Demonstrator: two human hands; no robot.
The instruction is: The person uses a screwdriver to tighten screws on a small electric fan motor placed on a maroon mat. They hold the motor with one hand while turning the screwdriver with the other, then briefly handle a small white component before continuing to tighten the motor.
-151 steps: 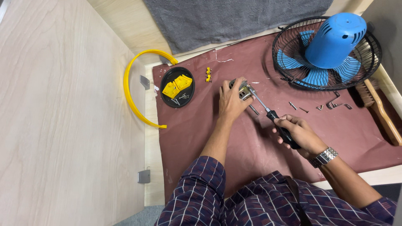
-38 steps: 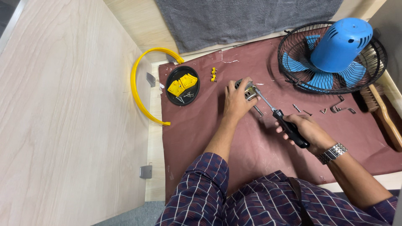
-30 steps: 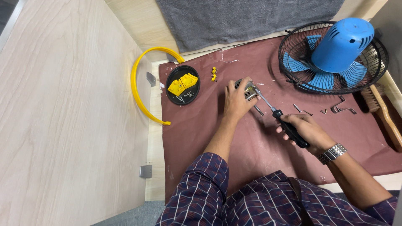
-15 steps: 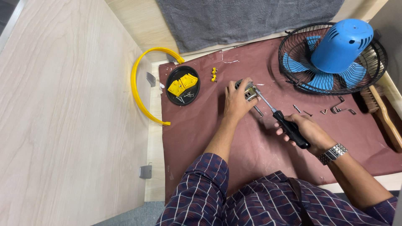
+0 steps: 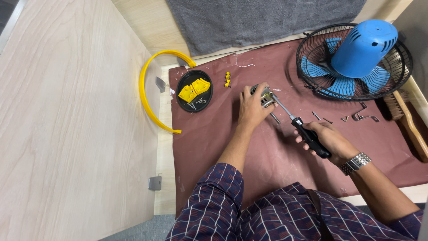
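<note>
My left hand [image 5: 251,108] presses down on a small grey metal motor part [image 5: 266,96] lying on the maroon mat [image 5: 223,134]. A black-handled screwdriver [image 5: 299,126] is gripped in my right hand [image 5: 327,138], and its shaft slants up-left with the tip on the metal part. My left fingers wrap the part, so most of it is hidden. A metal watch sits on my right wrist.
A blue fan [image 5: 356,58] in a black wire cage lies at the back right. A black dish [image 5: 194,90] with yellow clips and screws, a yellow curved ring [image 5: 147,93], loose screws and a bracket [image 5: 362,117], a wooden brush [image 5: 408,122] and a grey cloth [image 5: 263,20] surround the mat.
Over the last seconds both hands stay on the metal part and the screwdriver; the screwdriver handle shifts only slightly. The camera view has drifted a little.
</note>
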